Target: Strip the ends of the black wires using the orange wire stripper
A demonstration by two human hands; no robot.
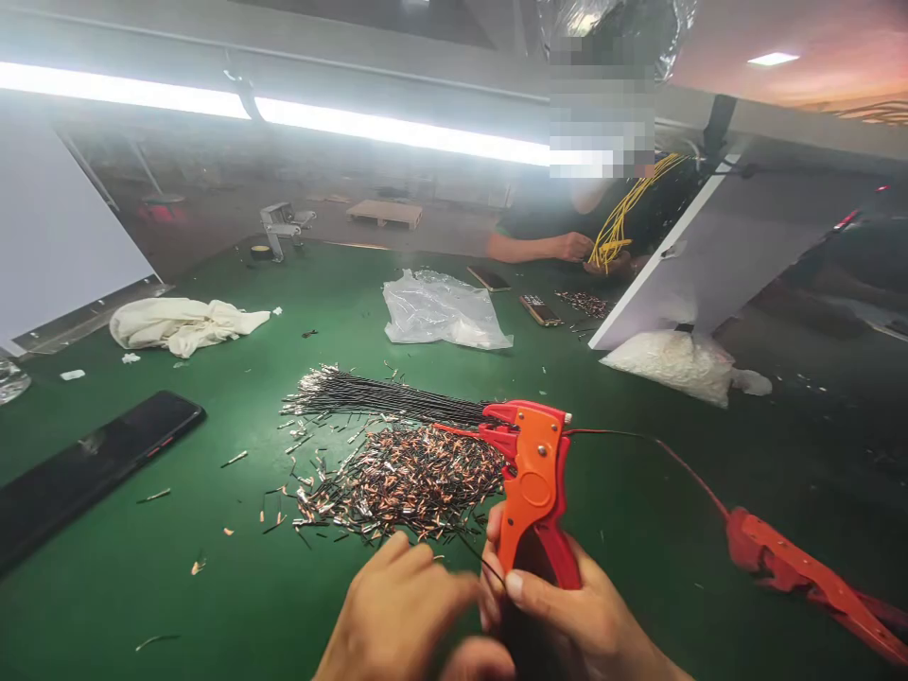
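My right hand [574, 619] grips the handles of an orange wire stripper [531, 478], held upright with its jaws pointing left. My left hand [397, 615] is closed beside it, fingers pinched on a thin black wire [482, 558] that runs toward the tool. Just beyond the hands lies a heap of short stripped wire pieces with copper ends [397, 482]. Behind the heap is a bundle of long black wires [383, 397] with bare tips at the left.
On the green table [234, 586]: a black phone [92, 463] at left, a white cloth [184, 323], plastic bags [440, 310], a second red tool [809, 572] at right. A person across the table handles yellow wires [624, 222]. A white board [716, 255] leans at right.
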